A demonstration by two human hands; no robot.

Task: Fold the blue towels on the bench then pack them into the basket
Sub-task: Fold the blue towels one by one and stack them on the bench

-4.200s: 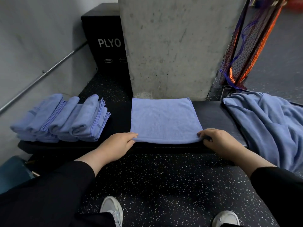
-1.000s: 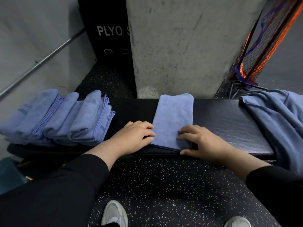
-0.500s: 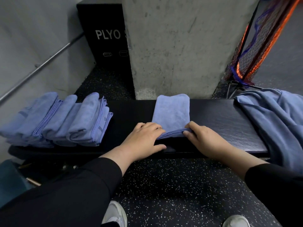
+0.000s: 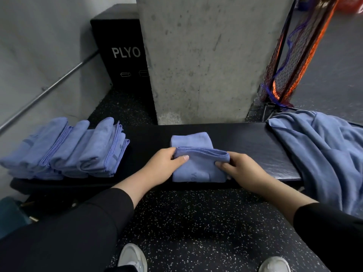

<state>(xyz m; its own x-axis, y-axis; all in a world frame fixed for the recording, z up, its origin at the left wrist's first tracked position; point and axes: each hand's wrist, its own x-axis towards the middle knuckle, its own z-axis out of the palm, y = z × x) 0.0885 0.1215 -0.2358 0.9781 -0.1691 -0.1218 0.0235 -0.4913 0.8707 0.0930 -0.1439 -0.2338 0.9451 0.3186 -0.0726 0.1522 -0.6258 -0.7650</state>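
Observation:
A narrow blue towel (image 4: 198, 169) lies on the middle of the black bench (image 4: 251, 146), its near end lifted and doubled toward the far end. My left hand (image 4: 167, 165) pinches the raised fold at its left side. My right hand (image 4: 241, 167) pinches the same fold at its right side. Several folded blue towels (image 4: 66, 148) sit in a row at the bench's left end. A loose heap of unfolded blue towels (image 4: 322, 152) drapes over the right end. No basket shows clearly in view.
A concrete pillar (image 4: 206, 59) rises right behind the bench. A black PLYO box (image 4: 121, 54) stands back left beside a wall rail. Orange and purple netting (image 4: 290, 55) hangs at back right. A teal object (image 4: 9, 214) sits low at the left. Speckled rubber floor lies under my shoes.
The towel, flat and wide at first, was folded into a narrow strip. Since half a second ago both hands have lifted its near end and carried it toward the far end.

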